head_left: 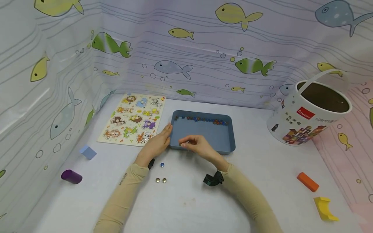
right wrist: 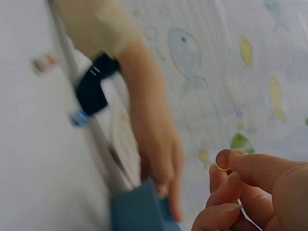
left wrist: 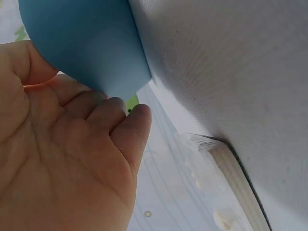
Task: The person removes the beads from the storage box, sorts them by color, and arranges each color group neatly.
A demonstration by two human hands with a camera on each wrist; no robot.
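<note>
Pinching a small amber glass bead point(right wrist: 224, 160) between thumb and fingertips, a person's right hand point(head_left: 201, 147) hovers over the near side of a blue-gray tray point(head_left: 201, 134), toward its left end. The left hand point(head_left: 157, 144) rests against the tray's left wall, fingers extended, touching it without a clenched grip. Inside, red-brown and blue beads point(head_left: 216, 122) line the far wall, bunched thickest toward the right. On the white table point(head_left: 186, 213) in front, a lone blue bead point(head_left: 162, 165) lies near the left wrist, with two gold-toned beads point(head_left: 157, 180) side by side just nearer the person. An animal picture board point(head_left: 132, 126) lies left of the tray; farther left are a light-blue block point(head_left: 88, 152) and a purple cylinder point(head_left: 71, 177). At right stand a white handled bucket point(head_left: 294, 113) and, nearer, an orange block point(head_left: 308, 182) beside a yellow curved block point(head_left: 324, 208). Fish-print curtains point(head_left: 201, 51) hang behind.
</note>
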